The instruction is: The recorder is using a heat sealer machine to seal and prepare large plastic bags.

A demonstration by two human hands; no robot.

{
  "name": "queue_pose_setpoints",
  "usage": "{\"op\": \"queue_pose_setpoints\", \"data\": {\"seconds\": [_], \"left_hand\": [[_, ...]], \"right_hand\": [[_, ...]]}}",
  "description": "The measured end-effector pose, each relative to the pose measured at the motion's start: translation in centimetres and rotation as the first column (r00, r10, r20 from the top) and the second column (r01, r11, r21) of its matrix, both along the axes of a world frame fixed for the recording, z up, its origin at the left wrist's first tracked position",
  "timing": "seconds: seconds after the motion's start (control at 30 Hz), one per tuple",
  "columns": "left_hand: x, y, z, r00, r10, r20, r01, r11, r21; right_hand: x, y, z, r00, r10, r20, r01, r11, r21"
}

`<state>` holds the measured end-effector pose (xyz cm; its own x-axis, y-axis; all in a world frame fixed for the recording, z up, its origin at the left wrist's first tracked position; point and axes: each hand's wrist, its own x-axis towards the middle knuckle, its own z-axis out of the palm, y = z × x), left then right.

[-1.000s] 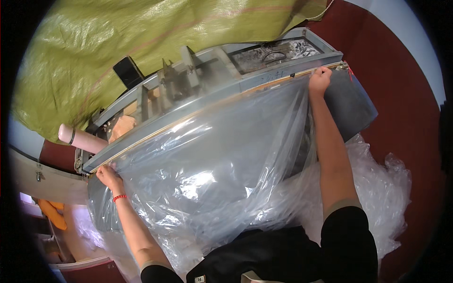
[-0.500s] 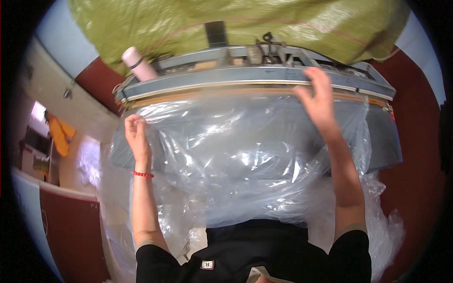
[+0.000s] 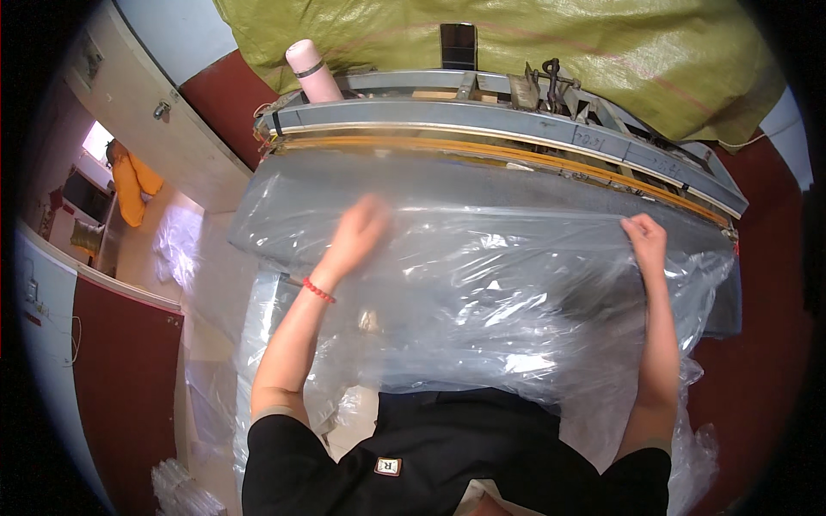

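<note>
A wide sheet of clear plastic film [image 3: 516,284] lies over a grey work surface [image 3: 396,176] and hangs down toward me, wrinkled and shiny. At the right, my right hand [image 3: 647,242] is closed in a pinch on the film's far edge, which runs in a taut fold to the left. My left hand [image 3: 354,236], with a red bead bracelet [image 3: 318,290] on the wrist, hovers over or touches the film left of the middle; motion smears its fingers. Beyond both hands runs a long grey metal frame [image 3: 447,112] with an orange strip [image 3: 490,146] along its near side.
A pink bottle [image 3: 312,73] stands behind the frame's left end. A black phone-like slab [image 3: 458,47] leans against a yellow-green woven sheet [image 3: 619,52]. A dark shackle-like metal fitting [image 3: 551,82] rises from the frame. At left, an open door [image 3: 163,146] shows another room with an orange garment.
My right hand has come down from the frame and pinched the film's edge. The left hand has moved right. The film's far edge now lies nearer me, and the view has shifted.
</note>
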<state>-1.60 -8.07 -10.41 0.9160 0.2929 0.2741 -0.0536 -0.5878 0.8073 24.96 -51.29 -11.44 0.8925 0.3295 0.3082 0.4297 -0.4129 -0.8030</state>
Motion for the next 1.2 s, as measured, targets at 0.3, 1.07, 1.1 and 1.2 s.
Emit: {"op": "queue_pose_setpoints", "data": {"seconds": [0.3, 1.07, 1.1, 1.2], "left_hand": [[0.7, -4.2, 6.8, 0.736, -0.589, -0.333, 0.288, 0.718, -0.633], [-2.7, -2.1, 9.5, 0.905, 0.113, -0.409, 0.209, 0.720, 0.661], [-3.1, 1.5, 11.7, 0.849, 0.144, -0.508, 0.225, 0.772, 0.595], [-4.3, 10.5, 17.1, 0.920, 0.387, -0.055, -0.241, 0.672, 0.701]], "right_hand": [[2.1, -11.8, -0.2, 0.970, -0.205, 0.127, 0.213, 0.975, -0.055], [3.7, -16.7, -1.5, 0.926, -0.327, 0.191, 0.339, 0.940, -0.035], [3.7, -16.6, -1.4, 0.932, -0.308, 0.190, 0.317, 0.948, -0.016], [4.0, -16.1, -1.4, 0.928, -0.325, 0.184, 0.337, 0.941, -0.035]]}}
